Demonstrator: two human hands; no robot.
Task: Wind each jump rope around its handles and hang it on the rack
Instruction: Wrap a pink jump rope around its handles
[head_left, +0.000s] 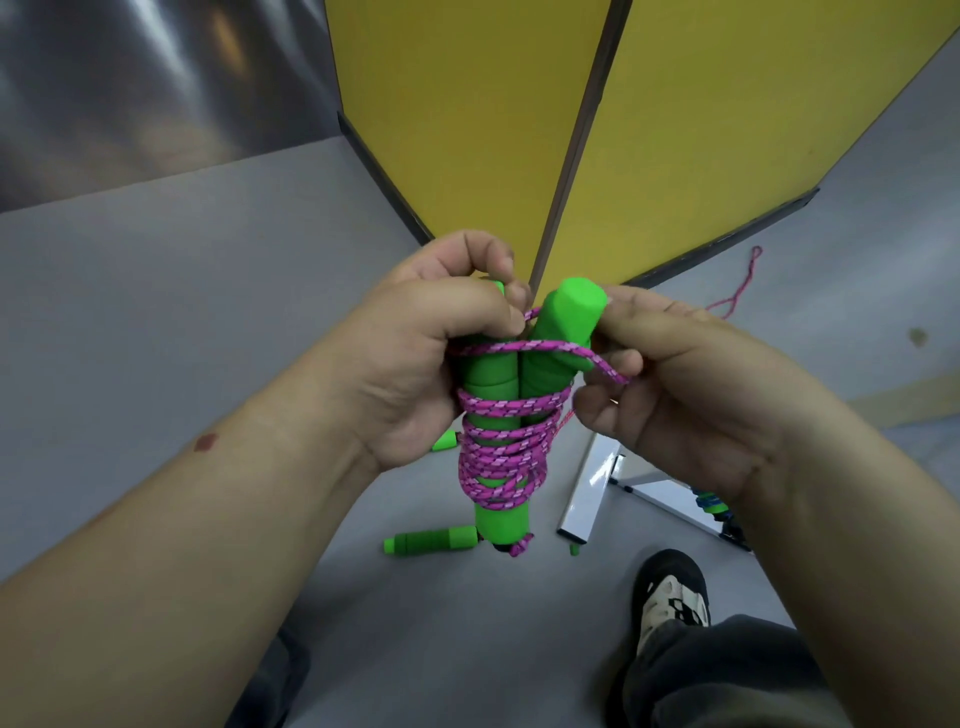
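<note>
The two green handles (511, 400) sit side by side at frame centre, held up off the floor (208, 312), long axis running from 12 o'clock down to 6, the butt ends toward 12 and the cord ends toward 6, where a small knot shows. The pink rope (501, 449) is coiled in many turns around their lower half, with one looser turn crossing higher up. The left hand (415, 358), coming in from 9 o'clock, has its fingers curled round the handles' upper part and seems to pinch the rope near the top with thumb and forefinger. The right hand (670, 384), from 3 o'clock, steadies the nearer handle's top with its thumb and pinches the rope's free end, which pokes out toward 3. The handles look like light, squashy foam that grips well; the braided rope is soft and limp, so the coils probably loosen if tension drops. The sound hold is likely around both handles together, over or just above the coils, with the loose end kept taut until tucked. On the floor at 6 to 7 o'clock lies a spare handle (431, 540); at 4 o'clock a white frame (584, 493), possibly the rack; at 2 o'clock a loose rope (737, 291) by the yellow panels (467, 130).
</note>
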